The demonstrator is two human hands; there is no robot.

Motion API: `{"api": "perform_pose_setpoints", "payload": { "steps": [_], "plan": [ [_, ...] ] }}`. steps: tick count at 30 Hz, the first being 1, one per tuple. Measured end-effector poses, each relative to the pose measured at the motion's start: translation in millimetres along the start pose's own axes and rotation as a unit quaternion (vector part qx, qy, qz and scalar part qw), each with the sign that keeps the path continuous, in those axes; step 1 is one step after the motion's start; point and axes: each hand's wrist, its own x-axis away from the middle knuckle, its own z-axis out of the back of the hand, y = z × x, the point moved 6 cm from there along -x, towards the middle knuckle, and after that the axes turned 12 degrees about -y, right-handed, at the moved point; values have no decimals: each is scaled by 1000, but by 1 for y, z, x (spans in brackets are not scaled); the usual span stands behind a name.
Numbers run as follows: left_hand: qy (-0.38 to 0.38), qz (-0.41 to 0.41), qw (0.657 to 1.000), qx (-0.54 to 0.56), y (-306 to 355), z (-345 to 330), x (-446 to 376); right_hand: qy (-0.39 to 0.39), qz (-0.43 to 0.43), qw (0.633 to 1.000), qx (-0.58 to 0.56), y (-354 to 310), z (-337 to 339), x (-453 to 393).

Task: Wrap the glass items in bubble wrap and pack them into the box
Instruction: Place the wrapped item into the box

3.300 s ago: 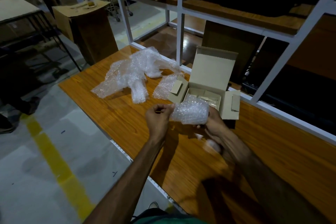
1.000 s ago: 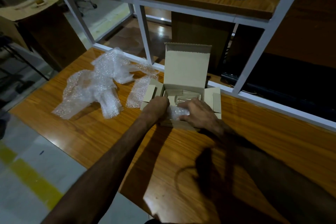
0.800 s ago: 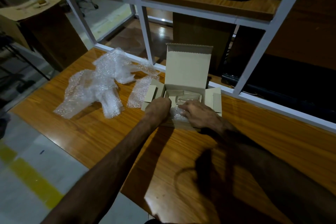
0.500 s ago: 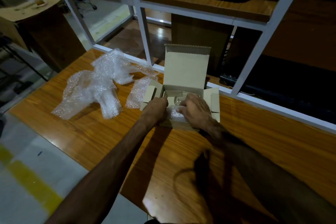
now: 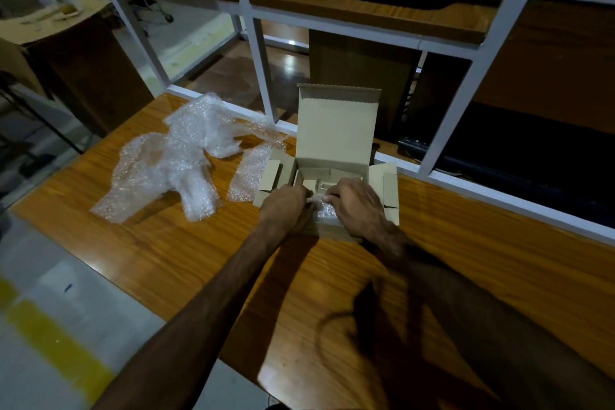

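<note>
Inside the box (image 5: 336,130), both hands' grip pinches the wrapped bundle (image 5: 327,211).

**Count on the wooden table**

One small open brown cardboard box (image 5: 336,130) stands at about one o'clock from the table's middle, its lid upright. Two bare hands are in it: one left hand (image 5: 285,206) and one right hand (image 5: 357,203). One bubble-wrapped bundle (image 5: 327,212) lies between them. One clear glass item (image 5: 316,184) shows behind it. At ten o'clock lie one large crumpled clear bubble-wrap sheet (image 5: 173,156) and one narrow bubble-wrap strip (image 5: 248,175).
</note>
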Motion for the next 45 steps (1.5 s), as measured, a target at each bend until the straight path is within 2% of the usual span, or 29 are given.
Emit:
{"api": "perform_pose_setpoints", "payload": {
  "steps": [4,6,10,13,17,20,27,30,36,40,45],
  "plan": [
    [81,-14,997,-3,7,10,6,-15,-11,1000,-14,0,-1,0],
    [85,-49,995,-6,14,8,7,-16,-23,999,-42,2,2,0],
    [18,-94,993,-66,16,-7,4,31,-43,996,-69,5,10,2],
    [-14,-110,991,-73,15,-10,4,21,-20,998,-47,1,9,2],
    [-25,-110,990,-79,15,-10,-2,-6,22,995,96,-7,4,13],
    [-65,-98,989,-94,19,-11,-8,17,17,979,204,-9,5,30],
    [-114,-69,986,-97,20,-13,-19,-49,-16,989,136,-10,8,24],
    [-106,-77,987,-96,21,-11,-18,-57,-39,994,90,-5,14,20],
    [-96,-75,987,-106,22,-13,-15,-49,-13,990,129,-11,9,23],
    [-64,-96,993,-7,14,-8,2,-34,-12,994,101,-13,11,34],
    [45,-115,986,108,2,1,46,42,-22,999,25,-19,19,56]
  ]
}}
